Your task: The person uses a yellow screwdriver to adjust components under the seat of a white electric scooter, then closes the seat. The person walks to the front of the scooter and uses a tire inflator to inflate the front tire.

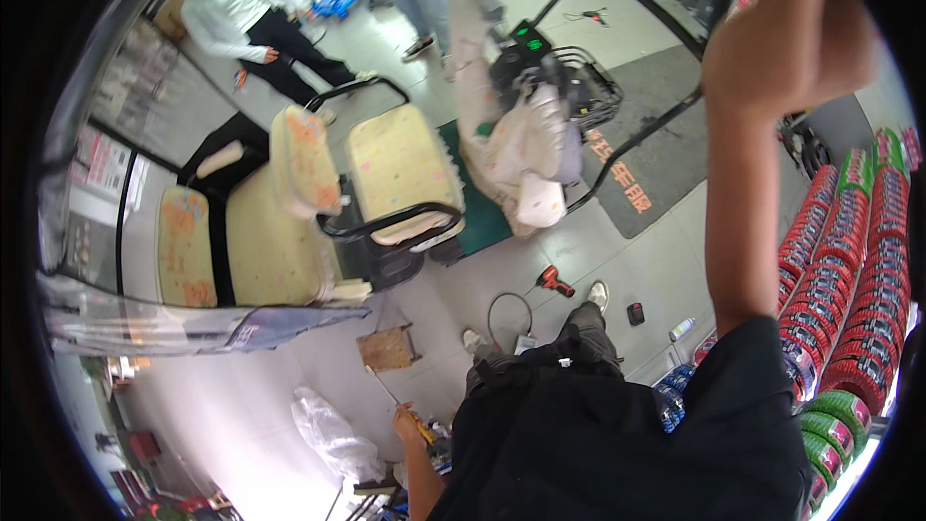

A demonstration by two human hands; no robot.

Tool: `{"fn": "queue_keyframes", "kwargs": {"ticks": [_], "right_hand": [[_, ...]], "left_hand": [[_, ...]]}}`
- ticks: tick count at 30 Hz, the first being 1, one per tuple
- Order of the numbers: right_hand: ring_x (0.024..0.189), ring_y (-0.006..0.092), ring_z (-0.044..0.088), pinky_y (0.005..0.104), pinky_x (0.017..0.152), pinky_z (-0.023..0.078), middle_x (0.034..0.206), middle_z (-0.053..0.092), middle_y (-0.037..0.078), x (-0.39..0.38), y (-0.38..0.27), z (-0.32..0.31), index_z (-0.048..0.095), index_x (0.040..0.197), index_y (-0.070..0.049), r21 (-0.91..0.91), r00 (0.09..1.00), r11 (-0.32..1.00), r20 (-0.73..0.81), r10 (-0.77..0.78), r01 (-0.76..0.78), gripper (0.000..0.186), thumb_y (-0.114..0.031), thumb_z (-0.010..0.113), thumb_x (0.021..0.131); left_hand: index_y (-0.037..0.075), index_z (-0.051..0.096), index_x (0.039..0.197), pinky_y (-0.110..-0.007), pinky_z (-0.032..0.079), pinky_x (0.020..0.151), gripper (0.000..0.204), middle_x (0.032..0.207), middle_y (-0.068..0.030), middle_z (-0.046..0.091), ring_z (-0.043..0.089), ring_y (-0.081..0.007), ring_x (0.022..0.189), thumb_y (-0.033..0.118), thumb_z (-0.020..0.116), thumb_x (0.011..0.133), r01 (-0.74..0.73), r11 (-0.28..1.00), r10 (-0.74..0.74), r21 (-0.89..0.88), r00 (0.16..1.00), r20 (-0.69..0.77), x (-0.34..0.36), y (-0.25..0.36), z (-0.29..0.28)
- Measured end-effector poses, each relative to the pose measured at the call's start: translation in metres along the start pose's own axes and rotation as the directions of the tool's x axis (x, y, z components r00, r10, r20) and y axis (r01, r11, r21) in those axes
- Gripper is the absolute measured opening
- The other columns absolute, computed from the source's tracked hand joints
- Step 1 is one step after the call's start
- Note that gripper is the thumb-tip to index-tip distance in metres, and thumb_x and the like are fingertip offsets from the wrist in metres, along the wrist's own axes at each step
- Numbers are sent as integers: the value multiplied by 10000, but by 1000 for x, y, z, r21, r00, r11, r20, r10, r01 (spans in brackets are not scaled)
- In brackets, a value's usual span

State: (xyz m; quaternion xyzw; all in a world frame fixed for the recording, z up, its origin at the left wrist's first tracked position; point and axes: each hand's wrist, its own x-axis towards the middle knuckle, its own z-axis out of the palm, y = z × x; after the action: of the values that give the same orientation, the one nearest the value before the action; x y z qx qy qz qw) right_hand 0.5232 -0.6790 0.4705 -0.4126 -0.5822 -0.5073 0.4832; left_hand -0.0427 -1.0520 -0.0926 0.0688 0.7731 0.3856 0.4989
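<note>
Low in the picture, my left hand [406, 423] is closed round the yellow handle of what looks like a long screwdriver [388, 388]; its thin shaft points up toward a small wooden-topped stool [385, 348]. My right hand [796, 48] is raised high at the upper right, close to the camera and blurred, beside the black frame bar [666, 121] of a small vehicle. Its fingers are turned away and hidden. Cream patterned seats [403, 166] fill the vehicle's middle, and a cloth cover [526, 140] drapes below the handlebar display [531, 37].
A red cordless drill [555, 281], a black battery-like block [635, 314], a spray can [681, 330] and a looped cable [508, 299] lie around my feet. Wrapped tyres [831, 280] are stacked at right. Clear plastic [333, 434] lies lower left. Two people [246, 24] stand beyond the vehicle.
</note>
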Motion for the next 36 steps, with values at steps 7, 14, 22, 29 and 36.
{"fn": "queue_keyframes", "kwargs": {"ticks": [7, 14, 22, 29, 36], "right_hand": [[828, 133, 637, 272, 776, 494, 869, 669, 74, -289, 185, -205, 620, 891, 37, 148, 246, 205, 361, 900, -968, 132, -22, 565, 995], [718, 189, 713, 284, 636, 593, 799, 703, 123, -546, 203, -504, 680, 929, 22, -64, -552, -571, -188, 813, -819, 102, -35, 597, 948], [613, 154, 637, 257, 482, 418, 768, 686, 78, -621, 336, -606, 670, 910, -43, 56, -716, -739, -302, 629, -672, 128, -92, 553, 931], [760, 274, 708, 395, 638, 561, 838, 738, 126, -846, 498, -728, 702, 937, -18, 529, -704, -766, 381, 600, -367, 220, -233, 721, 893], [879, 264, 699, 417, 788, 566, 987, 730, 118, -735, 792, -571, 660, 1204, -38, -395, -634, -534, 185, 751, -747, 327, -259, 686, 964]], "left_hand": [[92, 707, 860, -273, 352, 436, 421, 601, 26, 467, 407, -102, 473, 427, 546, 1058, -103, 943, 42, 318, 980, 192, -32, -8, 209], [35, 721, 871, -307, 389, 409, 314, 618, -18, 541, 477, -127, 457, 316, 654, 994, -204, 725, -79, 658, 924, 374, -143, -43, 451], [53, 653, 971, -372, 514, 522, 256, 694, -121, 681, 646, -202, 534, 301, 707, 948, -574, 176, -79, 800, 802, 592, -206, -78, 702], [-21, 728, 1063, -494, 566, 883, 411, 1053, -289, 724, 703, -443, 1033, 362, 635, 946, -747, -137, -66, 651, 662, 746, -307, -165, 1056], [162, 473, 656, -374, 293, 378, 713, 499, -1, 367, 370, -194, 397, 774, 329, 992, -108, 770, -486, 629, 539, 688, -454, -232, 1476]]}}
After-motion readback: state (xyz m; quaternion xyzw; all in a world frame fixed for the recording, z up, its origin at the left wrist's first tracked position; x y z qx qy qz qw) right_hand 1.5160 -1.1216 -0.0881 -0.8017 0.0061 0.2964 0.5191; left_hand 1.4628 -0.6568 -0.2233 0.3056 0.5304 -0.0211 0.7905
